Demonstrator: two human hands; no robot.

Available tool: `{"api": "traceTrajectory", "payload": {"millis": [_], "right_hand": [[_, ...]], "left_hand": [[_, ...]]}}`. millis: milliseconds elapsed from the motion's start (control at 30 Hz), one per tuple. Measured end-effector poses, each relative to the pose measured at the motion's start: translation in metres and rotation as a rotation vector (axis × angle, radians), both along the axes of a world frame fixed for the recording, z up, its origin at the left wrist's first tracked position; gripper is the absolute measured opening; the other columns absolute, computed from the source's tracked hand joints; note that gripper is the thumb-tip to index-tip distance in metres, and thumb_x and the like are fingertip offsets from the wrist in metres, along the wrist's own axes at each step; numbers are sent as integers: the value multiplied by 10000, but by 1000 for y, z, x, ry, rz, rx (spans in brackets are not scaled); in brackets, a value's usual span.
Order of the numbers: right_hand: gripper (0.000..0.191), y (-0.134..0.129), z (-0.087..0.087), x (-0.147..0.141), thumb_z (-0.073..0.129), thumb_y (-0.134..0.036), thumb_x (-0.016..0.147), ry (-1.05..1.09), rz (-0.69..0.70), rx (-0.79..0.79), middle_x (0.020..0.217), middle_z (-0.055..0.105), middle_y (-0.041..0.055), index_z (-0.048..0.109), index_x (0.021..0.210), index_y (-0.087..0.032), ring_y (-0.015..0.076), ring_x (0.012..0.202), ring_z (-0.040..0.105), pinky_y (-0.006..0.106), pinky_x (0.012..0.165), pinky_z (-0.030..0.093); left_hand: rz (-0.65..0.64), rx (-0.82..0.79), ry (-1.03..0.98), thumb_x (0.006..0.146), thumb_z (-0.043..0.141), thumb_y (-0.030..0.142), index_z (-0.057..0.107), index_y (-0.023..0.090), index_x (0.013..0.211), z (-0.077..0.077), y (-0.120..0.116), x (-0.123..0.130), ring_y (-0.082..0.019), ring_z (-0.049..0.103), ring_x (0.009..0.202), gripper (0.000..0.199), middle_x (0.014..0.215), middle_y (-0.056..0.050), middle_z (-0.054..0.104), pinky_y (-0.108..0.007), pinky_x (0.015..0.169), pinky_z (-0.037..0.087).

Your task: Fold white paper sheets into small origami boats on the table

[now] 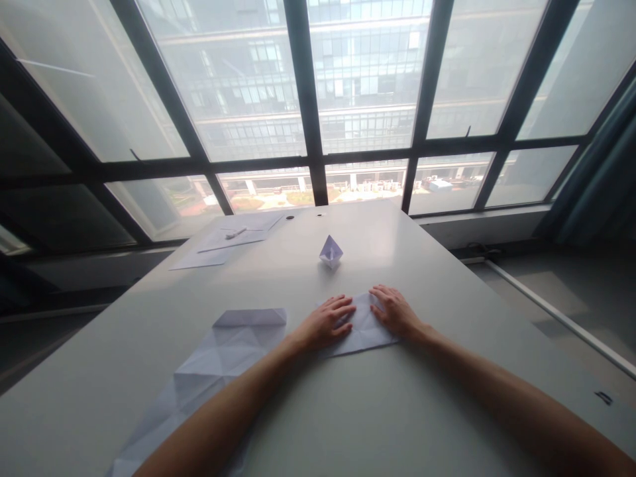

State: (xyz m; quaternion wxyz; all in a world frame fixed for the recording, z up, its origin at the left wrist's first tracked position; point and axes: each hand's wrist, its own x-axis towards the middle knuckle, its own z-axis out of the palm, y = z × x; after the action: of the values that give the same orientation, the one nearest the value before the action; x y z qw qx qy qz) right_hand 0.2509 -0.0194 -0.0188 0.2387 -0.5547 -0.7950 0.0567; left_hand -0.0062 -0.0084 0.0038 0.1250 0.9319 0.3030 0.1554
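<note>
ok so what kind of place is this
Probably an office or meeting room in a larger building: tall dark-framed windows face a multi-storey glass facade, and a long white table stands by them, with a curtain at the right.

At the centre of the frame, a folded sheet [364,331] is placed on the table [298,417], and it is partly covered by the left hand [330,322] and the right hand [396,313]. Behind it, a paper figure [330,253] is seen. At the lower left, a creased sheet [218,351] is partly covered by the left forearm [223,417]. Toward the upper left, a small item [235,233] is laid on loose papers [258,228]. Behind the table, windows [365,86] are found; at the right edge, a curtain [606,159] is hung.
</note>
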Motion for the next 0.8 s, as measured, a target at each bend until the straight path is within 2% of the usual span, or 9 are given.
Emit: {"api": "traceTrajectory", "payload": {"millis": [600, 800], "right_hand": [[408, 1, -1, 0, 561, -260, 918, 24, 4, 6, 1398, 580, 140, 596, 1316, -176, 293, 1338, 487, 483, 1148, 333], [404, 0, 1, 1, 563, -204, 901, 89, 25, 47, 1346, 607, 127, 602, 1301, -167, 269, 1280, 524, 434, 1130, 368]], "left_hand": [[1, -2, 6, 964, 566, 380, 534, 243, 1424, -4, 2, -1, -285, 357, 1452, 481, 1529, -90, 456, -490, 1211, 311], [3, 13, 17, 964, 565, 367, 535, 245, 1420, -2, 0, -1, -295, 341, 1457, 473, 1550, -86, 421, -480, 1201, 326]]}}
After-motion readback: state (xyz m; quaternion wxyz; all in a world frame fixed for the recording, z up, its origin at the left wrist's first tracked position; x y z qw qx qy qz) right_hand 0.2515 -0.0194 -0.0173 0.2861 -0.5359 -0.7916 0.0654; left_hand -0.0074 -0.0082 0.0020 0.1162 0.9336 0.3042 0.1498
